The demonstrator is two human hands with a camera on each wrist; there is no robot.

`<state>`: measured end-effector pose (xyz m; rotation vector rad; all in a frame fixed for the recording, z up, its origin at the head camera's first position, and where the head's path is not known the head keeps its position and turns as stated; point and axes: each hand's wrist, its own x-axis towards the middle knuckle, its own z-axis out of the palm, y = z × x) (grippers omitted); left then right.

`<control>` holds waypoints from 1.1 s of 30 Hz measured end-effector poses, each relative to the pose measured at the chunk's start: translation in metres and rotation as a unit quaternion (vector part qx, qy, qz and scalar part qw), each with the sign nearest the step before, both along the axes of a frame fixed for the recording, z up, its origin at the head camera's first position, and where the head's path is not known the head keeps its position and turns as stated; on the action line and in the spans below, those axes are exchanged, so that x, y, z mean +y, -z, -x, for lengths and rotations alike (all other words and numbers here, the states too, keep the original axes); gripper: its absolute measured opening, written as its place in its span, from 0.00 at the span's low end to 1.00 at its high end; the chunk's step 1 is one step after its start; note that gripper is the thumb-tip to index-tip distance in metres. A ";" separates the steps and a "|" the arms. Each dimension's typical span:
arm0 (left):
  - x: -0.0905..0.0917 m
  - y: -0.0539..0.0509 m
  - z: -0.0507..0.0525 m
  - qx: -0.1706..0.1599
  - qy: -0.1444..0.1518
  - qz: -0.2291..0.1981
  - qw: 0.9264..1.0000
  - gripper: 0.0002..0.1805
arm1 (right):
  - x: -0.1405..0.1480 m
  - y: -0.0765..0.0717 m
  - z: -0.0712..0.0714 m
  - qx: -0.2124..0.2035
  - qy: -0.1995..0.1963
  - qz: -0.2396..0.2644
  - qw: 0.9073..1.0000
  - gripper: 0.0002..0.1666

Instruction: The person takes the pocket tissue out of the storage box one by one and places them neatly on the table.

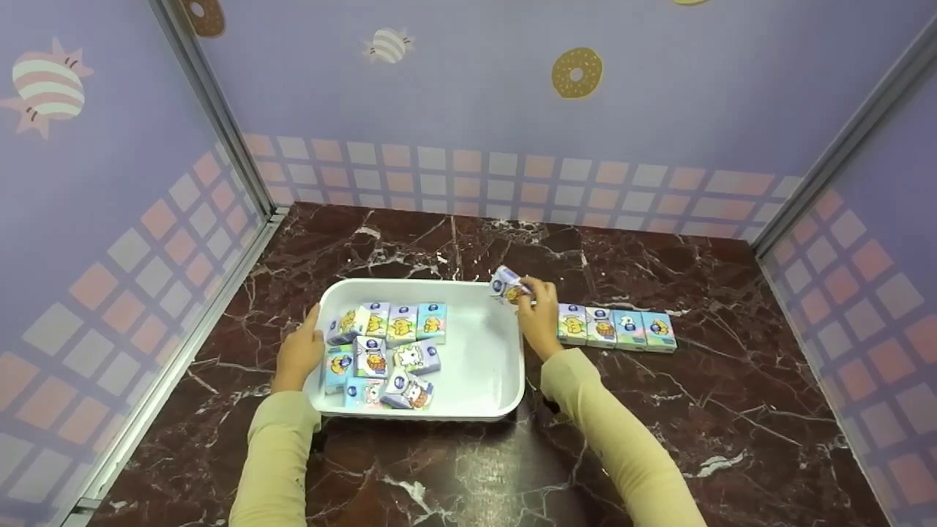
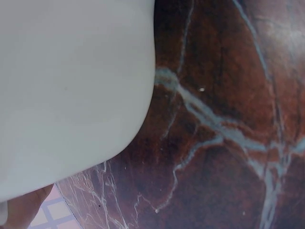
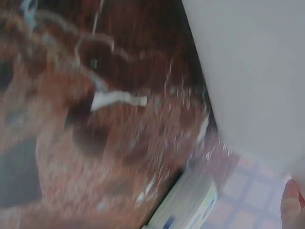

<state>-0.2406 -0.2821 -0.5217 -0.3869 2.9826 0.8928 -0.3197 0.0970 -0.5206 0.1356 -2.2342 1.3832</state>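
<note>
A white tray (image 1: 476, 380) stands on the marbled surface, with several small tissue packs (image 1: 402, 324) in its left half, some flat and some tilted. My left hand (image 1: 299, 357) holds the tray's left rim; in the left wrist view only a bit of that hand (image 2: 26, 210) shows past the tray wall. Over the tray's upper right corner, a tissue pack (image 1: 505, 287) is tilted in the fingers of my right hand (image 1: 539, 318), which pinches it. From the right wrist view, just fingertips (image 3: 290, 200) appear at the edge, and the pinched pack is not distinguishable.
To the right of the tray, several tissue packs (image 1: 615, 327) lie side by side in a row on the dark red marbled surface (image 1: 703, 410). Purple patterned panels (image 1: 468, 95) enclose the back and both sides. One pack of the row (image 3: 186, 200) shows in the right wrist view.
</note>
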 end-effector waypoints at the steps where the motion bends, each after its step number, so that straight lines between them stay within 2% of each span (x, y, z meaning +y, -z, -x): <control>1: 0.000 0.000 0.000 -0.001 0.000 0.000 1.000 0.28 | 0.006 -0.001 0.002 -0.001 0.011 0.005 1.000 0.15; 9: -0.001 -0.001 0.000 0.005 0.005 0.008 1.000 0.28 | 0.063 -0.003 0.016 -0.037 0.095 0.012 0.995 0.16; 14: -0.001 -0.001 0.000 0.003 0.006 0.008 1.000 0.28 | 0.105 0.002 0.020 -0.061 0.144 -0.022 0.987 0.16; 18: -0.001 0.000 0.000 0.003 0.006 0.012 1.000 0.28 | 0.135 0.008 0.018 -0.074 0.185 -0.044 0.979 0.16; 24: -0.002 0.002 0.001 0.002 0.010 0.016 1.000 0.28 | 0.171 0.016 0.011 -0.089 0.237 -0.051 0.966 0.17; 33: -0.001 0.002 0.001 -0.002 0.009 0.008 1.000 0.28 | 0.206 0.025 0.001 -0.121 0.282 -0.016 0.952 0.18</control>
